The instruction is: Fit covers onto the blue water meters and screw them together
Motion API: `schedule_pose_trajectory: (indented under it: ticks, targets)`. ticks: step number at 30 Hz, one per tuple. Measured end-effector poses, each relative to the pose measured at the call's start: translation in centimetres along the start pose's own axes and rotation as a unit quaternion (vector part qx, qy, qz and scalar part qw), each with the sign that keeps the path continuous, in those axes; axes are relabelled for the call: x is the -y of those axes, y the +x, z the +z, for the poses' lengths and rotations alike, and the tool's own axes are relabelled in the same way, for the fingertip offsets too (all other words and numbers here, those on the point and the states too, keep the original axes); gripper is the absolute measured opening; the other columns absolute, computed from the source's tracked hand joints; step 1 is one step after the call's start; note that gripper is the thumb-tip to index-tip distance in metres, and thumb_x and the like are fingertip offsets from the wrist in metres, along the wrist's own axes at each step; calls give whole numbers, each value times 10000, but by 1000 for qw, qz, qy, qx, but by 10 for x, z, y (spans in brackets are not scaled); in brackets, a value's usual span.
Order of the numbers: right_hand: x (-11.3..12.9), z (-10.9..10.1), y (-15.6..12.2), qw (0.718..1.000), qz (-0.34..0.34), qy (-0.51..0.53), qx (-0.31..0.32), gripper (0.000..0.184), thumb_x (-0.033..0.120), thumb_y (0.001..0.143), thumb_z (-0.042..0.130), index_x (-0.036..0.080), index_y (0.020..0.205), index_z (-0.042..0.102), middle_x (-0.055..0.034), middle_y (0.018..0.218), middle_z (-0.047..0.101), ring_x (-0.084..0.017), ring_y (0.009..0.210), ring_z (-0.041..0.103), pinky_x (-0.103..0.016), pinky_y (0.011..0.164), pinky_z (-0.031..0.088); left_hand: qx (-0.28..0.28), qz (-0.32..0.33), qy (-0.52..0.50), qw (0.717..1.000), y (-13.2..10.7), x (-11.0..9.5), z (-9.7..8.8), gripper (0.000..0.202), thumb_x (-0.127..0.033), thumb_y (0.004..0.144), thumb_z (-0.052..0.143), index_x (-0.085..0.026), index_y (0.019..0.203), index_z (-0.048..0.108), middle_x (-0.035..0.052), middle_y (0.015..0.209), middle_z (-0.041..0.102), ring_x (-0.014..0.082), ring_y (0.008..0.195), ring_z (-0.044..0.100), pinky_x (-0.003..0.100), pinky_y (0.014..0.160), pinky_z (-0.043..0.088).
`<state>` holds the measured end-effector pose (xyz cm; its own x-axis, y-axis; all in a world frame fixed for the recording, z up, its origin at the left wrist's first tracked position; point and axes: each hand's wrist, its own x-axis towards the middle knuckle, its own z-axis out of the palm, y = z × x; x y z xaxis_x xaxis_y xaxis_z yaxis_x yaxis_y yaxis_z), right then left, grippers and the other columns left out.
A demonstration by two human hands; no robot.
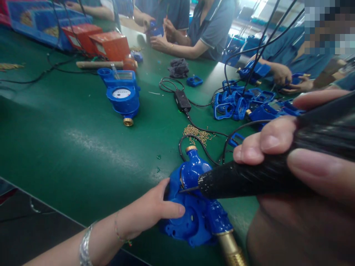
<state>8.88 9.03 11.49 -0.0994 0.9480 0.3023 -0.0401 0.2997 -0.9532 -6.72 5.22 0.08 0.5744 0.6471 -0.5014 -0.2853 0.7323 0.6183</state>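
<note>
A blue water-meter body (198, 207) with brass threaded ends lies on the green table (69, 147) in front of me. My left hand (151, 210) is wrapped round its left side, thumb across the top. My right hand (291, 155) fills the right of the view, close to the camera, fingers closed round a black electric screwdriver (244, 179). The tool's thin bit touches the top of the meter body near its middle.
A finished blue meter (122, 94) with a dial stands further back on the left. A pile of small brass screws (197, 133), a black power adapter (182, 100) with cables, blue plastic covers (238, 103) and orange boxes (111, 45) lie beyond. Other people sit working along the far side.
</note>
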Motion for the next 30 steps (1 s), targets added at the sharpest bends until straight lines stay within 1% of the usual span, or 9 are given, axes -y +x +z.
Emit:
schedule_pose_trajectory:
  ticks: [3, 5, 7, 13, 16, 20, 24, 27, 30]
  targets:
    - [-14, 5, -2, 996, 13, 90, 25, 290, 109, 723, 591, 222, 983, 530, 30, 725, 584, -140, 676, 569, -311, 768, 506, -51, -8, 0, 999, 2, 2, 3, 753, -269, 521, 765, -117, 1178, 431, 147, 1099, 623, 326, 1011, 582, 439, 877, 457]
    - [-24, 7, -3, 992, 38, 114, 32, 307, 78, 694, 598, 219, 955, 518, 50, 684, 585, -129, 641, 563, -380, 895, 474, -66, -2, -5, 998, 3, 4, 5, 712, -241, 504, 747, -113, 1141, 457, 132, 1035, 641, 318, 955, 595, 431, 843, 468]
    - [-32, 7, -3, 991, 47, 117, 33, 302, 68, 685, 605, 226, 927, 517, 65, 659, 579, -122, 608, 554, -422, 962, 429, -72, 0, -12, 997, 4, 4, 6, 665, -216, 504, 724, -116, 1113, 477, 115, 975, 652, 299, 884, 608, 428, 809, 478]
    - [-36, 5, -4, 990, 47, 127, 29, 302, 211, 711, 714, 239, 943, 522, 59, 663, 573, -123, 594, 543, -406, 967, 427, -82, 5, -14, 997, 6, 4, 6, 633, -216, 506, 718, -126, 1091, 493, 96, 927, 646, 271, 823, 608, 420, 785, 485]
    - [-35, 9, -8, 991, 50, 121, 24, 324, 233, 704, 731, 242, 956, 527, 55, 672, 553, -121, 605, 537, -404, 978, 419, -94, -1, -2, 996, 6, 5, 5, 632, -226, 499, 716, -130, 1082, 492, 96, 937, 641, 267, 819, 603, 418, 784, 481]
    - [-36, 11, -8, 990, 49, 129, 23, 270, 149, 729, 654, 236, 948, 523, 53, 663, 554, -123, 607, 540, -401, 971, 418, -87, -1, -10, 996, 5, 4, 6, 640, -218, 500, 700, -122, 1096, 486, 99, 937, 639, 258, 804, 597, 410, 777, 475]
    - [-43, 9, -5, 991, 30, 130, 28, 334, 42, 691, 587, 229, 956, 507, 72, 649, 566, -109, 589, 543, -390, 958, 424, -91, -5, -8, 996, 5, 4, 6, 659, -232, 490, 706, -116, 1099, 484, 97, 920, 636, 253, 783, 593, 409, 761, 473]
    - [-47, 10, -3, 992, 23, 123, 31, 360, 47, 675, 583, 224, 977, 502, 78, 650, 576, -107, 584, 551, -394, 949, 431, -86, -2, -8, 996, 4, 4, 5, 651, -226, 498, 714, -113, 1097, 485, 100, 929, 649, 250, 814, 600, 391, 773, 476]
    - [-37, 12, 3, 990, 38, 125, 59, 402, 70, 658, 598, 231, 1014, 504, 74, 640, 579, -120, 578, 557, -409, 907, 470, -90, -2, -12, 996, 0, 4, 5, 619, -227, 529, 708, -108, 1096, 490, 99, 933, 666, 240, 834, 614, 368, 788, 476]
